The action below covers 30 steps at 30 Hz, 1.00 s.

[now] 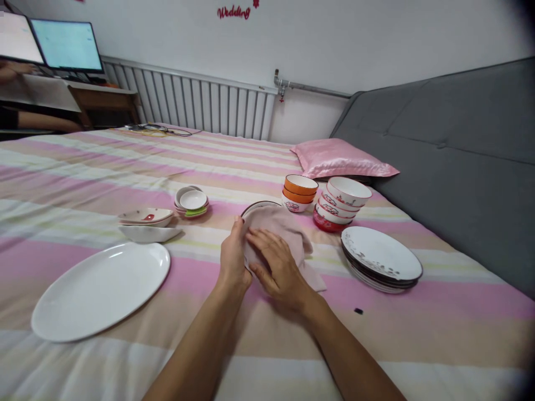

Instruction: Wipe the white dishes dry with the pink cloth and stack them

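Note:
A dark-rimmed plate (259, 204) is held up over the bed, most of it hidden behind a pale pink cloth (288, 234). My left hand (234, 253) grips its left edge, thumb on the rim. Fingers extended, my right hand (276, 262) lies flat on the cloth against the plate's face. To the right is a stack of plates (382, 253), the top one white with a grey leaf pattern. Beyond the cloth stand stacked orange bowls (300, 189) and a stack of white and red patterned bowls (343, 201).
A white oval platter (102, 292) lies at left on the striped bedspread (200, 334). Behind it are shallow dishes (146, 217) and small bowls (193, 200). A small black object (358, 311) lies front right. Farther back are a pink pillow (340, 157), cables (163, 131) and a seated person (45, 120).

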Motion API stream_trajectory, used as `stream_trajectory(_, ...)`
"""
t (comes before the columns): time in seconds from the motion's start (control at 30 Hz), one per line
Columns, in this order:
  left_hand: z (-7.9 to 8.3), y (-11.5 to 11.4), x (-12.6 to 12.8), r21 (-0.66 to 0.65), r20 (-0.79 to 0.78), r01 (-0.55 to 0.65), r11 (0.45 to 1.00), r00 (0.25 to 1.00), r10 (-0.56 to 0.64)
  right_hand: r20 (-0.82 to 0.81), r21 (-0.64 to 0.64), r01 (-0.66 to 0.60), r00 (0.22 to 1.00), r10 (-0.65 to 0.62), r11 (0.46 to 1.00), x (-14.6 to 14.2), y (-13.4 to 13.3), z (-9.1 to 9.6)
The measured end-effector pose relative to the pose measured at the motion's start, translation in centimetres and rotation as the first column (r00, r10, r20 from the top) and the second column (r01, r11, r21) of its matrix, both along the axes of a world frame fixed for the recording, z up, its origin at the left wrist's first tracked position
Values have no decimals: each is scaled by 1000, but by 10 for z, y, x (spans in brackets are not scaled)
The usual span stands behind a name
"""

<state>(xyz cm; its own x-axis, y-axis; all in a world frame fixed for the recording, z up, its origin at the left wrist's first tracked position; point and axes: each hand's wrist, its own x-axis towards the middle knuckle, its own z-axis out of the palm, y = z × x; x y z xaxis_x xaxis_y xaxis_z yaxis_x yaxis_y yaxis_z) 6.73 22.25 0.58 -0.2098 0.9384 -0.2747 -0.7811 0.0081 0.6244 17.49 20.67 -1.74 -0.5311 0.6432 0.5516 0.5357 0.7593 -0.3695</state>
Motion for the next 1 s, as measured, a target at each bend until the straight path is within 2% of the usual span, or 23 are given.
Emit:
stream_trajectory(0.2,2,-9,16,44,-57,73,996,996,-71,-162,47,207,967,-197,977,3,5,-3)
stream_trajectory(0.33,3,-14,22,33,-30,135,990,991,-134,-244,52,281,934,-261,958,5,9,-4)
stream_trajectory(0.57,1,-16,22,7,-8,162,987,987,-162,-327,31,272,912,-247,962,7,12,-5)
stream_trajectory(0.83,-6,-18,33,11,-50,238,971,970,-238,-519,-4,339,803,-292,941,10,12,-4)
stream_trajectory(1.0,-5,-18,33,21,-57,200,980,978,-199,-500,-35,226,840,-212,974,9,9,-1)
